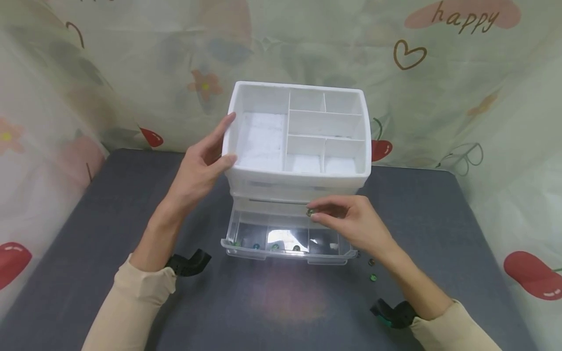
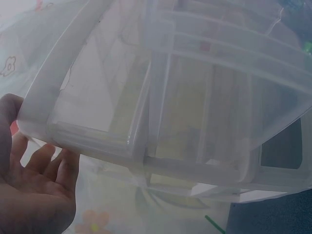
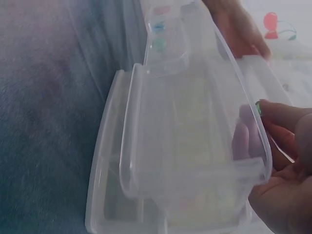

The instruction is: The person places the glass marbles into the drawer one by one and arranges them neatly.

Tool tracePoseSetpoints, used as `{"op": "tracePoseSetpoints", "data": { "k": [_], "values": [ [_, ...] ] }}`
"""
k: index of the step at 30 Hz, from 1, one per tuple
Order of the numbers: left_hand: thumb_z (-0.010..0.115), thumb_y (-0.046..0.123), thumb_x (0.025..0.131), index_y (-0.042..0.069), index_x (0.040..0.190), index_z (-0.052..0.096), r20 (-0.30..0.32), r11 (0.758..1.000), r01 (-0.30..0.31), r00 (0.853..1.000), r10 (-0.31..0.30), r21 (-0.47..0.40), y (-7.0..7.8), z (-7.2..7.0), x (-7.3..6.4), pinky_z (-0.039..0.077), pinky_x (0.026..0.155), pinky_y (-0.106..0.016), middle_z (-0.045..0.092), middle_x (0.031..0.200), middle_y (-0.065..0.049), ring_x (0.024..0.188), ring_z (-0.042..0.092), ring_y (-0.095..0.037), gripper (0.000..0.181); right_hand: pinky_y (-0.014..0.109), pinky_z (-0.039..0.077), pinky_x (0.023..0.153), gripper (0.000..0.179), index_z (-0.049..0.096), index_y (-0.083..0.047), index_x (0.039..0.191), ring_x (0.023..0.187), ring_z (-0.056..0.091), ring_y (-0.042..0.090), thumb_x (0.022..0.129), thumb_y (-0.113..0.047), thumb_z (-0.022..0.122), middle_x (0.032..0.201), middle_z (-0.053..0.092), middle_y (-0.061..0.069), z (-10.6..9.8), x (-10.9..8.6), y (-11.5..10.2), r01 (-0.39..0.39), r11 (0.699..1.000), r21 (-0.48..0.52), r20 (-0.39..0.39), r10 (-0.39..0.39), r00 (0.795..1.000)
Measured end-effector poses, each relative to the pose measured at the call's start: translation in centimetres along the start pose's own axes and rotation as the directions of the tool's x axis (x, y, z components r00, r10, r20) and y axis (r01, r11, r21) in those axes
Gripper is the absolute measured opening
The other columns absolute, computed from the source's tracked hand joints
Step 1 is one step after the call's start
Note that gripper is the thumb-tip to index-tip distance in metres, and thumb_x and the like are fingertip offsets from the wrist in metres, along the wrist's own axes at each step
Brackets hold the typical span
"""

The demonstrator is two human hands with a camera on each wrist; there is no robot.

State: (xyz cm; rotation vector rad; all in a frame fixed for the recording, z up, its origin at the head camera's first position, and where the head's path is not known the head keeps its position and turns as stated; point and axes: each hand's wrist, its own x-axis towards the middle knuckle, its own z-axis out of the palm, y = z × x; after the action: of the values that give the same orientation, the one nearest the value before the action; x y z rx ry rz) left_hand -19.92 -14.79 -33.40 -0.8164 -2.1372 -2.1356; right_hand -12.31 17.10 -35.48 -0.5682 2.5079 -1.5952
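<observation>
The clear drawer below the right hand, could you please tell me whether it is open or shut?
Open: in the head view, the clear drawer juts forward from under the white top tray, exposing its inside.

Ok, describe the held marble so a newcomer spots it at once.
Find the white organizer with a clear drawer pulled out at its front. Above that drawer, the right hand pinches a small greenish marble. The other visible marbles lie in the drawer or on the table; only this one is held.

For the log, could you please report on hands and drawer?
Left hand holding white organizer. Right hand pinching green marble. Clear drawer open, marbles inside. No visible obstruction.
</observation>
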Motion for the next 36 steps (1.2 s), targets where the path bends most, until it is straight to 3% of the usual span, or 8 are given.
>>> {"op": "tracePoseSetpoints", "data": {
  "k": [5, 10, 15, 24, 27, 36],
  "values": [
    [0.057, -0.003, 0.097, 0.023, 0.156, 0.034, -0.002, 1.0, 0.003, 1.0, -0.003, 0.004, 0.1, 0.0, 0.0, 0.04, 0.101, -0.024, 0.029, 0.161, 0.003, 0.146, 0.031, -0.019, 0.068, 0.03, 0.056, 0.076, 0.021, 0.075, -0.007, 0.109, 0.089, 0.072, 0.022, 0.089, -0.013, 0.076, 0.1, 0.075, 0.0, 0.7, 0.7, -0.2, -0.013, 0.999, 0.03, 0.027, 0.012, 1.0],
    [0.058, -0.003, 0.097, 0.023, 0.156, 0.034, -0.003, 1.0, 0.002, 1.0, -0.002, 0.011, 0.0, 0.0, 0.1, 0.041, 0.101, -0.024, 0.028, 0.161, 0.0, 0.145, 0.031, -0.02, 0.068, 0.039, 0.057, 0.076, 0.02, 0.075, -0.005, 0.108, 0.085, 0.073, 0.025, 0.088, -0.007, 0.075, 0.096, 0.075, 0.005, 1.6, 1.3, -0.1, -0.043, 0.996, 0.073, 0.06, 0.039, 0.997],
    [0.058, -0.002, 0.097, 0.023, 0.156, 0.035, -0.007, 1.0, 0.003, 1.0, -0.003, 0.008, -0.1, 0.0, 0.1, 0.041, 0.101, -0.024, 0.029, 0.161, 0.0, 0.145, 0.031, -0.02, 0.068, 0.045, 0.056, 0.073, 0.018, 0.076, -0.006, 0.106, 0.078, 0.073, 0.028, 0.088, -0.008, 0.075, 0.091, 0.076, 0.005, 2.1, 1.7, -0.1, -0.073, 0.996, 0.058, 0.074, 0.069, 0.995],
    [0.059, 0.0, 0.097, 0.024, 0.156, 0.035, -0.004, 1.0, 0.005, 1.0, -0.005, 0.0, -0.1, -0.1, 0.0, 0.041, 0.101, -0.024, 0.028, 0.161, -0.002, 0.145, 0.031, -0.021, 0.068, 0.035, 0.057, 0.072, 0.018, 0.076, -0.005, 0.106, 0.074, 0.072, 0.021, 0.089, -0.012, 0.075, 0.084, 0.075, 0.003, 2.3, 1.9, -0.3, -0.1, 0.994, 0.039, 0.09, 0.097, 0.991],
    [0.059, 0.0, 0.097, 0.024, 0.156, 0.034, -0.004, 1.0, 0.002, 1.0, -0.002, -0.004, -0.2, -0.1, 0.0, 0.041, 0.101, -0.024, 0.028, 0.161, -0.001, 0.145, 0.031, -0.021, 0.068, 0.034, 0.057, 0.071, 0.02, 0.076, -0.004, 0.107, 0.074, 0.073, 0.024, 0.089, -0.012, 0.075, 0.084, 0.075, 0.003, 2.5, 2.1, -0.5, -0.107, 0.994, 0.03, 0.116, 0.102, 0.988],
    [0.058, -0.002, 0.098, 0.023, 0.156, 0.034, -0.001, 1.0, 0.001, 1.0, -0.001, -0.018, -0.2, 0.0, 0.1, 0.042, 0.1, -0.025, 0.028, 0.162, -0.002, 0.145, 0.031, -0.023, 0.068, 0.037, 0.058, 0.071, 0.023, 0.076, -0.003, 0.109, 0.074, 0.073, 0.023, 0.089, -0.015, 0.076, 0.082, 0.075, 0.003, 3.2, 2.8, -0.4, -0.168, 0.986, 0.025, 0.159, 0.162, 0.974]
  ]
}}
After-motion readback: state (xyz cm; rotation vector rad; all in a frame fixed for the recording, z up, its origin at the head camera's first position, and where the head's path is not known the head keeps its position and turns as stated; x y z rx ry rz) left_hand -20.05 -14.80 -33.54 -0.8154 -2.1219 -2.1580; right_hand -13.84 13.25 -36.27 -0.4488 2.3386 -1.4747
